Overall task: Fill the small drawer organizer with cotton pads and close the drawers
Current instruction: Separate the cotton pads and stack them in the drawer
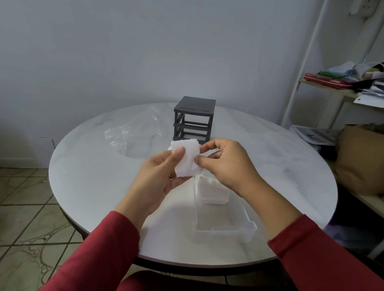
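While both hands are raised over the middle of the round white table [88, 183], they share a small wad of cotton pads [188, 161], which are square, white, soft-edged and slightly fanned so that several layers show along the lower right corner. The left hand [159, 175] cradles the wad from below and from the left, its thumb pressed flat on the front face and its fingers curled behind. The right hand [230, 166] pinches the wad's right edge between thumb and forefinger, the other fingers loosely bent above it. Both wrists come out of red sleeves [102, 248]. Below the right hand a clear drawer [225, 234] lies flat on the table, its handle lip towards the person, and a second stack [212, 192] of the same white pads sits in its far end, with the near half of its floor bare. Beyond the hands, near the far edge of the table, the dark grey organizer frame [194, 120] stands upright, with three open bays one over another and a slotted top. A crumpled clear plastic bag [130, 136] lies to the left of the frame. Whether the sliver of white just behind the held wad is more pads cannot be told. At the right a white shelf [326, 91] carries papers, and a brown cardboard box [367, 162] sits lower down.
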